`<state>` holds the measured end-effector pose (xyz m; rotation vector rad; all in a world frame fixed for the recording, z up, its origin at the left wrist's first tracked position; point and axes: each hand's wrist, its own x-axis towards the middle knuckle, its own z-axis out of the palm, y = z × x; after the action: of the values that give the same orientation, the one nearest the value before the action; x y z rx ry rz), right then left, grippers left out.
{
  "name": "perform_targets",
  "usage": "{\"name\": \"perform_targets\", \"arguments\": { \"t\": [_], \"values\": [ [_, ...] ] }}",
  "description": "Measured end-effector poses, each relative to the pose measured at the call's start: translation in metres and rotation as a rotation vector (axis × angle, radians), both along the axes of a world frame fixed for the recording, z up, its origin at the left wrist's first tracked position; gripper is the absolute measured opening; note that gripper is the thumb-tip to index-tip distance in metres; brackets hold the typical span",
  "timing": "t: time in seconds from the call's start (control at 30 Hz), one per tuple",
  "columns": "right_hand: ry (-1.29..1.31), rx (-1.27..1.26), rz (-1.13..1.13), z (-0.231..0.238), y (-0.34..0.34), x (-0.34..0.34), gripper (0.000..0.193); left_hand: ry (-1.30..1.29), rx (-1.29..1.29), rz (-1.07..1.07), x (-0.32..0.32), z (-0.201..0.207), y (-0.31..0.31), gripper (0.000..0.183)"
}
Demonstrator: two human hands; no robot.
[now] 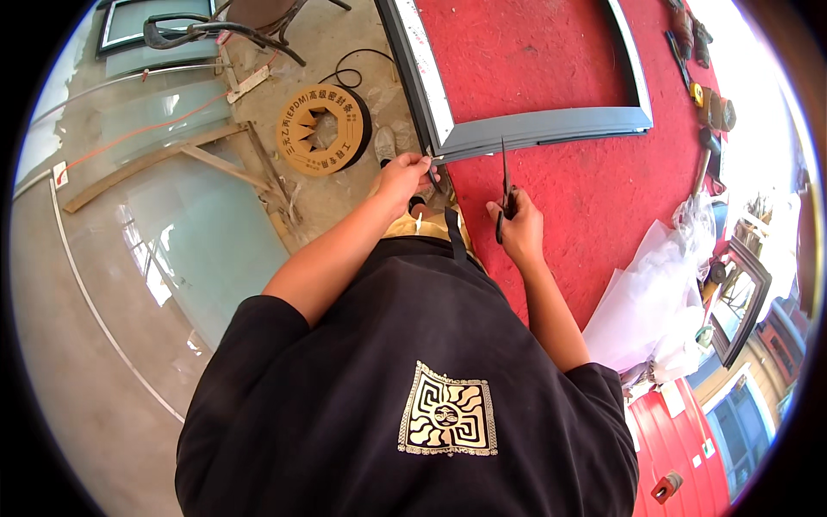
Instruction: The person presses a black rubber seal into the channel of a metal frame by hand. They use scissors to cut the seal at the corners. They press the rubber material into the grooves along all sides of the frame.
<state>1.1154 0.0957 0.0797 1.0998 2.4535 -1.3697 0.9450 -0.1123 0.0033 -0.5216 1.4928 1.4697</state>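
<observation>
A grey metal window frame lies on a red-covered worktable. My left hand pinches a thin black strip at the frame's near left corner. My right hand grips black scissors, blades pointing up toward the frame's lower rail. Both forearms reach forward over my black shirt.
A round cardboard reel of black sealing strip lies on the concrete floor to the left, with wooden battens and glass panes beyond. Hand tools line the table's right edge. White plastic sheeting hangs at the right.
</observation>
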Motion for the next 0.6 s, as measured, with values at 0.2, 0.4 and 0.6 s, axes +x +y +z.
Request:
{"name": "perform_targets", "arguments": {
  "t": [0.2,0.4,0.6],
  "values": [
    [-0.065,-0.1,0.131,0.007,0.013,0.019,0.042,0.014,-0.03,-0.019,-0.002,-0.008,0.0,0.022],
    [-0.136,-0.235,0.325,0.012,0.029,0.022,0.054,0.042,0.057,-0.039,0.007,-0.008,-0.011,0.019],
    [-0.328,-0.273,0.496,0.029,0.033,0.003,0.07,0.051,0.055,0.018,0.02,-0.007,-0.008,0.023]
  ]
}}
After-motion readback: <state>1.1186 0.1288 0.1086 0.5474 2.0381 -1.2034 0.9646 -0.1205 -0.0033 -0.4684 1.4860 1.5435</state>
